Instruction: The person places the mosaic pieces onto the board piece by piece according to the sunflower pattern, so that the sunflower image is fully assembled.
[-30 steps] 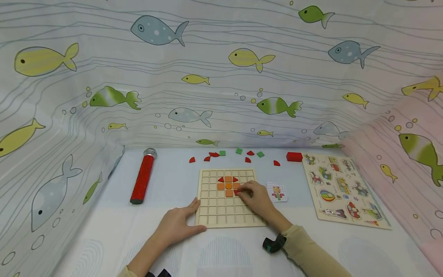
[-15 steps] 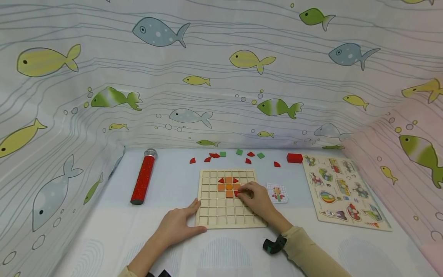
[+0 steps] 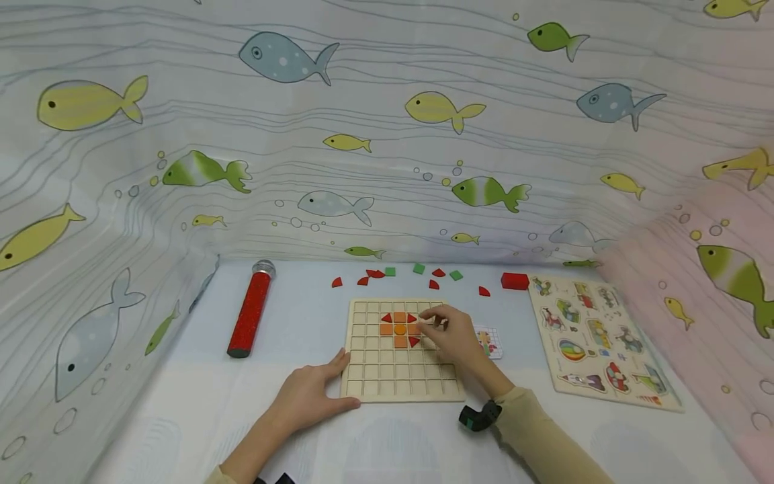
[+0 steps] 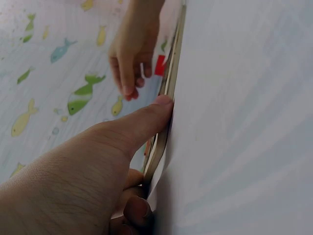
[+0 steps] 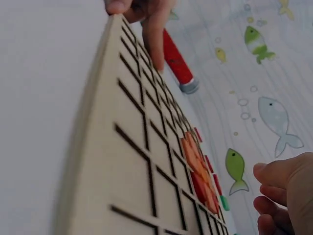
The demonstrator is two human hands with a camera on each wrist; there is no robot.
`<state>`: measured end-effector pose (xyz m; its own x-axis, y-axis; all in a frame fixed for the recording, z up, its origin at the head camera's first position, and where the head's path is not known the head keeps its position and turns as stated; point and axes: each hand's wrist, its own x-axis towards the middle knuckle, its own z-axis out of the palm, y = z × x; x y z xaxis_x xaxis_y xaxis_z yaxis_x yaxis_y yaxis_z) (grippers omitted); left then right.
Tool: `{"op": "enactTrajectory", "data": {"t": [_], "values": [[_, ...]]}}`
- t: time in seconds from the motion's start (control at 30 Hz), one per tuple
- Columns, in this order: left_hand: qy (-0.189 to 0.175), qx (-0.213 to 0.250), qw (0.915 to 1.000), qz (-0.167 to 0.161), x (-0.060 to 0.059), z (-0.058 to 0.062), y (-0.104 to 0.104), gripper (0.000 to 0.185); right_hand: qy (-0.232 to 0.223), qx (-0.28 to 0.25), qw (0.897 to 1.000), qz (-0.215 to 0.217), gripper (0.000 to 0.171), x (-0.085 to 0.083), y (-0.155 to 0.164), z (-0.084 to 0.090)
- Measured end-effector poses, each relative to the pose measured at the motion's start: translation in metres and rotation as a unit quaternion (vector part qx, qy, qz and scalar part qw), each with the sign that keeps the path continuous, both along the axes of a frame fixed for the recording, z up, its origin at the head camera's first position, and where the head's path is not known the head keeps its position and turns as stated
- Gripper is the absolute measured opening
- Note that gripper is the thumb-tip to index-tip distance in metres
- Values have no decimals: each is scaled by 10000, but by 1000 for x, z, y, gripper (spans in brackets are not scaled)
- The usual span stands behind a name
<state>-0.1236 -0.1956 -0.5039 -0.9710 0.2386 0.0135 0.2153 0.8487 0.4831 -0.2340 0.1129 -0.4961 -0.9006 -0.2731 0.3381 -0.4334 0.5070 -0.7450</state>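
Note:
A wooden grid board (image 3: 375, 388) lies flat, with orange squares (image 3: 400, 341) set around an orange disc (image 3: 400, 329). Two red triangles (image 3: 387, 318) sit at the upper corners of this cross, and another red triangle (image 3: 414, 341) at its lower right. My left hand (image 3: 308, 393) rests against the board's near left corner, thumb on the front edge and fingers along the left side. Over the right part of the cross hovers my right hand (image 3: 450, 333), fingers loosely bent, nothing visible in them; the right wrist view shows its fingertips (image 5: 261, 171) away from the board.
A small printed pattern card (image 3: 488, 344) lies right of the board, partly behind my right hand. Several red pieces (image 3: 434, 285) and green squares (image 3: 418, 268) are scattered behind it. A red microphone (image 3: 250, 312) lies left; a red block (image 3: 514, 281) and picture puzzle (image 3: 595, 343) lie right.
My right hand has let go of the red triangle at the lower right of the cross and risen slightly away from it, exposing the piece. My left hand stays at the board's corner.

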Motion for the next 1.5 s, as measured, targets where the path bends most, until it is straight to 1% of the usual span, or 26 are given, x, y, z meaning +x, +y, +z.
{"op": "enactTrajectory", "data": {"t": [0.13,0.3,0.43,0.57,0.73,0.87,1.1,1.3,1.5], "values": [[103,-19,9999,-72,-2,0,-2,94,-19,61,10000,-36,27,-25,-7,16],[110,36,9999,-60,-3,-1,-2,92,-30,204,9998,70,31,-65,-24,27],[24,131,9999,-52,-3,-3,0,92,-127,308,9994,135,33,-90,-41,26],[-11,115,9999,-69,0,-5,0,93,-352,456,9979,310,34,-107,-60,14],[-47,51,10000,-68,7,-6,-2,93,-672,552,9949,520,36,-117,-83,1],[-34,105,9999,-93,9,-5,-3,94,-672,655,9942,532,38,-123,-94,-2],[-123,56,9997,-183,7,-5,-1,94,-653,666,9944,493,35,-131,-105,-3],[-3,10,9997,-251,4,-2,-1,94,-619,694,9953,281,31,-140,-117,-8],[95,-82,9996,-243,1,0,-3,95,-486,994,9938,-137,31,-145,-129,-10]]}}
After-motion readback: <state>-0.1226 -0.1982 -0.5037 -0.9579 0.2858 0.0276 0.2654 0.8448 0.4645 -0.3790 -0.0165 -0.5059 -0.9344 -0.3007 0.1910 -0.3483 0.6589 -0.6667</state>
